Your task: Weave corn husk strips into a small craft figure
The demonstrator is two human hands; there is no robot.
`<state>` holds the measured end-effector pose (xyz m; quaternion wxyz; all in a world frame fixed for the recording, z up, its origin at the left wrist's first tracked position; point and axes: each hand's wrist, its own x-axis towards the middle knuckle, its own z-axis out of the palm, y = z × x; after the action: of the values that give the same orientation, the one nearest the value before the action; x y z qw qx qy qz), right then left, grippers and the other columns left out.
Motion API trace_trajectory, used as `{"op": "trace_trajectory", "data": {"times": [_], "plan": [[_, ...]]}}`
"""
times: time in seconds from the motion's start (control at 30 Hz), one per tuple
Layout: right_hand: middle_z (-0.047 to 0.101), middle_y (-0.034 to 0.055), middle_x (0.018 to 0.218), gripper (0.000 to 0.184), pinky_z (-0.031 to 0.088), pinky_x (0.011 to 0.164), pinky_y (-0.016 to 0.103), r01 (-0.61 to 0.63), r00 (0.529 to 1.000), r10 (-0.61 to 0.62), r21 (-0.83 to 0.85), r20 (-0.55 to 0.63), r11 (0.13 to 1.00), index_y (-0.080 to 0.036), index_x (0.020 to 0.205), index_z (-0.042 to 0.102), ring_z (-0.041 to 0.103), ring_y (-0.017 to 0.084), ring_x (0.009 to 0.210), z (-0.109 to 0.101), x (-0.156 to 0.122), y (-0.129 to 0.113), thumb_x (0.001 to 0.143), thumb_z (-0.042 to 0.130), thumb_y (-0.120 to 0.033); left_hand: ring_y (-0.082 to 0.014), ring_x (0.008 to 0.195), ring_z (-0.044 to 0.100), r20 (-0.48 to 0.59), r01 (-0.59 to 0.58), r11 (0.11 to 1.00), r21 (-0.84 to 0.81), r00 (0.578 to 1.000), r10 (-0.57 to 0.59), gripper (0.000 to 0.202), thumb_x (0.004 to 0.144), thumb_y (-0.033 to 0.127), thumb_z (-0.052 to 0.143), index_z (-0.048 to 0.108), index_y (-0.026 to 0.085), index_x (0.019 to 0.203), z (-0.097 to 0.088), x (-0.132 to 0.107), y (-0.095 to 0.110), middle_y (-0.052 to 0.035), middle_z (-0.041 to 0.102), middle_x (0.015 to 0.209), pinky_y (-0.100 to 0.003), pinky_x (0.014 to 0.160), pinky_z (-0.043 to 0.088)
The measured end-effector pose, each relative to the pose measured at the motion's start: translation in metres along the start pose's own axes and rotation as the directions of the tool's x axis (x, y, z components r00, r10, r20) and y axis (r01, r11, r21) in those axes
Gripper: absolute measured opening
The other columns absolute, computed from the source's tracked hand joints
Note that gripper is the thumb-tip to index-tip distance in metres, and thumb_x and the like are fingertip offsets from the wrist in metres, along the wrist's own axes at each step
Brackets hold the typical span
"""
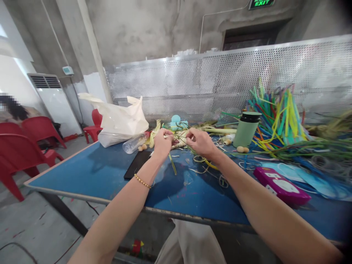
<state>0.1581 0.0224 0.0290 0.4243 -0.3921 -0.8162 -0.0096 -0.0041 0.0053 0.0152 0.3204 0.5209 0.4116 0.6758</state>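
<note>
- Left hand (163, 142): fingertips together, apparently pinching thin, pale-green fibrous strands (182, 139).
- Strands: between both hands, toward the far edge of the flat blue worktop (85, 168).
- Right hand (202, 142): thumb and forefinger together, apparently on strands.
- Judged step: manipulating strands; next move calls for steady tension.

Covered, cropped and blurred

The left hand (164, 142) and right hand (202, 142) are partly hiding the thin strands (182, 138) between them, whose ends are proving too small to tell. The left forearm (122, 207) is covering one side of a dark tablet (136, 167). The top edge is cutting off the exit sign (261, 3), the left edge a person (16, 110) and a near red chair (22, 154). At far right, brownish fibres (321, 131) are blurring.
</note>
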Motion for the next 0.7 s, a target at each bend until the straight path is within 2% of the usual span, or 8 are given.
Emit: {"op": "trace_trajectory", "data": {"times": [0.07, 0.13, 0.2, 0.27, 0.37, 0.53, 0.63, 0.7], "plan": [[0.060, -0.0006, 0.057, 0.004, 0.043, 0.050, 0.027, -0.186, 0.982, 0.171, 0.226, 0.082, 0.956, -0.020, 0.074, 0.051, 0.057, 0.015, 0.049, 0.0008, 0.0000, -0.0001, 0.073, 0.054, -0.017, -0.0138, 0.052, 0.061, 0.081, 0.031, 0.999, -0.024, 0.996, -0.029, 0.010, 0.076, 0.010, 0.054, 0.052, 0.018, 0.081, 0.0005, -0.0015, 0.0026, 0.0026, 0.058, 0.063, -0.028, 0.054, 0.052], [0.060, -0.0011, 0.054, 0.007, 0.046, 0.043, 0.027, -0.363, 0.932, 0.312, 0.452, 0.186, 0.815, -0.021, 0.077, 0.050, 0.060, 0.017, 0.046, 0.0017, 0.0000, -0.0022, 0.074, 0.056, -0.018, -0.0120, 0.050, 0.059, 0.150, 0.012, 1.000, -0.013, 0.989, -0.010, 0.009, 0.074, 0.010, 0.056, 0.053, 0.017, 0.080, 0.0009, -0.0030, 0.0037, 0.0026, 0.058, 0.062, -0.025, 0.053, 0.050], [0.063, 0.0000, 0.055, 0.011, 0.050, 0.043, 0.029, -0.447, 0.893, 0.372, 0.593, 0.254, 0.669, -0.021, 0.079, 0.049, 0.064, 0.019, 0.049, 0.0028, 0.0004, -0.0044, 0.074, 0.058, -0.019, -0.0101, 0.050, 0.057, 0.203, -0.034, 0.999, 0.018, 0.979, 0.030, 0.008, 0.072, 0.010, 0.059, 0.056, 0.016, 0.077, 0.0011, -0.0037, 0.0028, 0.0025, 0.058, 0.061, -0.023, 0.052, 0.048], [0.065, 0.0001, 0.056, 0.013, 0.053, 0.045, 0.030, -0.462, 0.885, 0.371, 0.646, 0.283, 0.608, -0.021, 0.080, 0.048, 0.066, 0.019, 0.050, 0.0038, 0.0011, -0.0054, 0.074, 0.060, -0.019, -0.0095, 0.051, 0.056, 0.245, -0.058, 0.998, 0.022, 0.968, 0.050, 0.008, 0.071, 0.010, 0.061, 0.057, 0.016, 0.075, 0.0012, -0.0036, 0.0011, 0.0026, 0.058, 0.060, -0.022, 0.052, 0.047], [0.065, -0.0022, 0.055, 0.014, 0.054, 0.047, 0.030, -0.425, 0.905, 0.328, 0.644, 0.273, 0.636, -0.022, 0.081, 0.046, 0.065, 0.017, 0.048, 0.0047, 0.0022, -0.0042, 0.076, 0.059, -0.019, -0.0091, 0.052, 0.056, 0.271, -0.029, 0.999, -0.017, 0.962, 0.033, 0.012, 0.069, 0.010, 0.064, 0.057, 0.015, 0.076, 0.0011, -0.0035, -0.0005, 0.0028, 0.058, 0.061, -0.022, 0.053, 0.047], [0.063, -0.0034, 0.052, 0.010, 0.053, 0.047, 0.030, -0.354, 0.935, 0.272, 0.596, 0.227, 0.721, -0.023, 0.082, 0.047, 0.064, 0.017, 0.048, 0.0050, 0.0034, -0.0027, 0.080, 0.056, -0.020, -0.0092, 0.061, 0.060, 0.323, 0.105, 0.991, -0.088, 0.944, -0.071, 0.028, 0.064, 0.009, 0.071, 0.060, 0.012, 0.090, 0.0003, -0.0051, 0.0004, -0.0020, 0.067, 0.075, -0.021, 0.057, 0.046], [0.062, -0.0033, 0.052, 0.008, 0.052, 0.047, 0.030, -0.342, 0.940, 0.273, 0.544, 0.206, 0.766, -0.023, 0.083, 0.046, 0.062, 0.017, 0.046, 0.0044, 0.0032, -0.0022, 0.081, 0.054, -0.019, -0.0082, 0.059, 0.060, 0.361, 0.128, 0.986, -0.103, 0.929, -0.083, 0.024, 0.064, 0.008, 0.071, 0.062, 0.010, 0.085, 0.0000, -0.0059, 0.0008, -0.0026, 0.067, 0.071, -0.020, 0.058, 0.044], [0.061, -0.0037, 0.053, 0.007, 0.049, 0.044, 0.029, -0.332, 0.943, 0.278, 0.488, 0.180, 0.807, -0.023, 0.084, 0.047, 0.061, 0.016, 0.044, 0.0028, 0.0025, -0.0013, 0.081, 0.053, -0.020, -0.0081, 0.056, 0.059, 0.325, 0.132, 0.984, -0.120, 0.942, -0.086, 0.020, 0.064, 0.007, 0.070, 0.062, 0.010, 0.082, 0.0001, -0.0059, 0.0012, -0.0011, 0.065, 0.065, -0.020, 0.056, 0.043]]}}
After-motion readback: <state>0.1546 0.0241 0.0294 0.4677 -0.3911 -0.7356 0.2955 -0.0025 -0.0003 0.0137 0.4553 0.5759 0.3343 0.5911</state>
